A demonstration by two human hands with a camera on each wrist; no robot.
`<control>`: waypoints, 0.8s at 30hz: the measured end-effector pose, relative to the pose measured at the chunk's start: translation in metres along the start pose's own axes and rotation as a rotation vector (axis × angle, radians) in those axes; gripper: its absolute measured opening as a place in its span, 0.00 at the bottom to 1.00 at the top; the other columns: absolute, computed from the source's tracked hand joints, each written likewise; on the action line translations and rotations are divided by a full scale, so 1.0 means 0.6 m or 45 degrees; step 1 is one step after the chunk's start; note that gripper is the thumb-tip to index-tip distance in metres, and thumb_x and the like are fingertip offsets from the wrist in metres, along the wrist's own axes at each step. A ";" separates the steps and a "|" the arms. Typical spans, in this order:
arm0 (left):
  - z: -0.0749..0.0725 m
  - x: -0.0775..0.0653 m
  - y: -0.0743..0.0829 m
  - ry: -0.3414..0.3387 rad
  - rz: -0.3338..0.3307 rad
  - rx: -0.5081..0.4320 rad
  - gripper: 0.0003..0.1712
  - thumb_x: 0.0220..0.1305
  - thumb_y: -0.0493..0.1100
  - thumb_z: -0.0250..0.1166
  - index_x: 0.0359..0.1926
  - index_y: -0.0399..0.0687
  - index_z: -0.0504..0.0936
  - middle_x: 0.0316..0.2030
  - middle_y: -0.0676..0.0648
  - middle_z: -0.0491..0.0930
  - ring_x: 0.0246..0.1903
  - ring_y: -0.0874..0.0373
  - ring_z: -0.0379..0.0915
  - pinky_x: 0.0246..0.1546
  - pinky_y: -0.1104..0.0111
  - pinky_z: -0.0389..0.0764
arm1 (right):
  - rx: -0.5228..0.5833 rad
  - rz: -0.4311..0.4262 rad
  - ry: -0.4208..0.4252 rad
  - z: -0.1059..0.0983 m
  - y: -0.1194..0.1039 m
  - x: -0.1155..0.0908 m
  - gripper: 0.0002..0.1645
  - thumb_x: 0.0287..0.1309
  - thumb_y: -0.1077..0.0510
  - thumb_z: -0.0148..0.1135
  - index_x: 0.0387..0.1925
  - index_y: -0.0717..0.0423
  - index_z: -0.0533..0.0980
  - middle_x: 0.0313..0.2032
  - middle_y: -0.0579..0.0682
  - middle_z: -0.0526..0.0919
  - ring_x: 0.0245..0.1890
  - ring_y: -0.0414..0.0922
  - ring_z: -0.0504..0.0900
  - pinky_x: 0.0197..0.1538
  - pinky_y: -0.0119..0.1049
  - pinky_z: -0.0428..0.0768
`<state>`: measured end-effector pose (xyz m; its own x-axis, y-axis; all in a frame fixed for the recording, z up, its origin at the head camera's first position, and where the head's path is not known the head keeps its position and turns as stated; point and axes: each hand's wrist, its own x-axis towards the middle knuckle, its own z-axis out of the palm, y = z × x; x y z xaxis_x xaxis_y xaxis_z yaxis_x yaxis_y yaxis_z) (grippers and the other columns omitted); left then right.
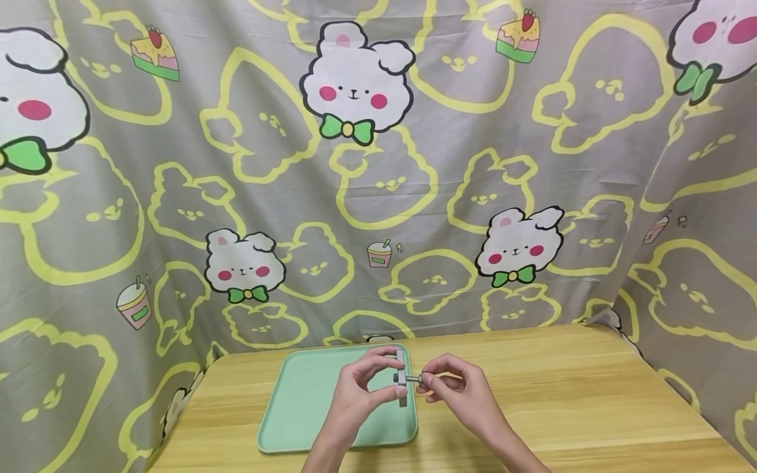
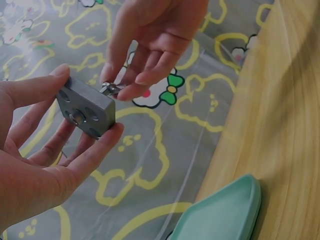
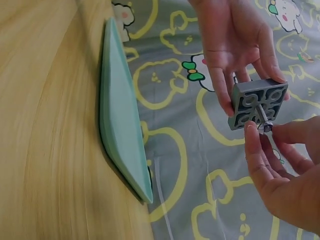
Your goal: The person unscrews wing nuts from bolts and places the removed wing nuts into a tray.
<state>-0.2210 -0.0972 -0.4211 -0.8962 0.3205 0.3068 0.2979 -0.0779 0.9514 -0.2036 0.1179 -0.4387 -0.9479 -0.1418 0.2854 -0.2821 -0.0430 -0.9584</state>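
Observation:
A grey square block [image 1: 403, 360] is held upright by its edges between the thumb and fingers of my left hand [image 1: 353, 389]. Round holes mark its corners in the left wrist view, where the block [image 2: 86, 106] shows its flat face. A metal bolt [image 3: 262, 114] stands out from the middle of the recessed face in the right wrist view. My right hand [image 1: 467, 392] pinches the outer end of this bolt with thumb and fingertips. Fingers partly cover a small shiny metal piece [image 2: 112, 89] at that end; its exact kind is unclear.
Below the left hand, a mint-green tray [image 1: 319, 401] lies on the wooden table [image 1: 532, 387]. A grey curtain [image 1: 437, 164] with rabbit prints hangs behind the table and along both sides.

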 end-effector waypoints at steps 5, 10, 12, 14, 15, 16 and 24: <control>-0.004 0.000 0.002 0.005 -0.006 -0.032 0.20 0.55 0.33 0.78 0.49 0.33 0.86 0.64 0.36 0.74 0.65 0.46 0.73 0.58 0.64 0.80 | -0.129 -0.175 0.022 0.004 0.005 -0.002 0.04 0.65 0.64 0.69 0.40 0.61 0.81 0.41 0.59 0.84 0.42 0.52 0.89 0.43 0.44 0.89; -0.007 0.000 0.004 -0.001 0.002 -0.052 0.19 0.56 0.32 0.77 0.49 0.33 0.85 0.64 0.37 0.74 0.65 0.47 0.73 0.57 0.60 0.81 | -0.272 -0.400 0.034 0.006 0.011 -0.003 0.06 0.64 0.66 0.69 0.39 0.54 0.82 0.42 0.50 0.85 0.41 0.46 0.89 0.43 0.41 0.89; -0.007 0.000 0.005 -0.003 -0.002 -0.055 0.19 0.56 0.32 0.77 0.49 0.33 0.85 0.64 0.36 0.74 0.65 0.47 0.73 0.57 0.59 0.81 | -0.323 -0.506 0.031 0.005 0.014 -0.003 0.09 0.63 0.68 0.69 0.39 0.51 0.82 0.42 0.48 0.85 0.43 0.44 0.88 0.43 0.39 0.89; -0.008 0.001 0.005 -0.002 -0.007 -0.060 0.20 0.56 0.32 0.77 0.50 0.32 0.85 0.64 0.36 0.74 0.65 0.47 0.72 0.56 0.59 0.81 | -0.396 -0.644 0.028 0.004 0.018 -0.002 0.15 0.60 0.72 0.70 0.39 0.49 0.82 0.43 0.48 0.85 0.43 0.45 0.87 0.44 0.38 0.89; -0.008 0.001 0.006 0.000 -0.007 -0.062 0.20 0.56 0.32 0.77 0.50 0.32 0.85 0.64 0.37 0.74 0.65 0.47 0.72 0.56 0.60 0.81 | -0.434 -0.712 0.028 0.003 0.020 -0.002 0.17 0.58 0.73 0.71 0.39 0.48 0.82 0.43 0.48 0.85 0.43 0.45 0.87 0.44 0.37 0.89; -0.009 0.001 0.006 0.003 -0.008 -0.062 0.20 0.56 0.32 0.77 0.50 0.31 0.85 0.64 0.37 0.74 0.65 0.48 0.72 0.56 0.61 0.81 | -0.470 -0.780 0.028 0.002 0.021 0.000 0.19 0.56 0.75 0.71 0.40 0.47 0.83 0.44 0.49 0.85 0.43 0.45 0.87 0.44 0.35 0.88; -0.012 -0.001 0.007 0.019 -0.020 -0.069 0.18 0.56 0.29 0.76 0.49 0.34 0.86 0.64 0.39 0.75 0.65 0.47 0.71 0.55 0.61 0.82 | -0.838 -1.298 0.027 -0.002 0.027 0.013 0.05 0.71 0.62 0.63 0.40 0.54 0.84 0.50 0.52 0.83 0.43 0.46 0.87 0.47 0.25 0.84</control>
<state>-0.2213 -0.1044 -0.4169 -0.9055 0.3079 0.2919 0.2659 -0.1243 0.9560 -0.2155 0.1176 -0.4521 -0.2475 -0.3197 0.9146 -0.9155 0.3863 -0.1127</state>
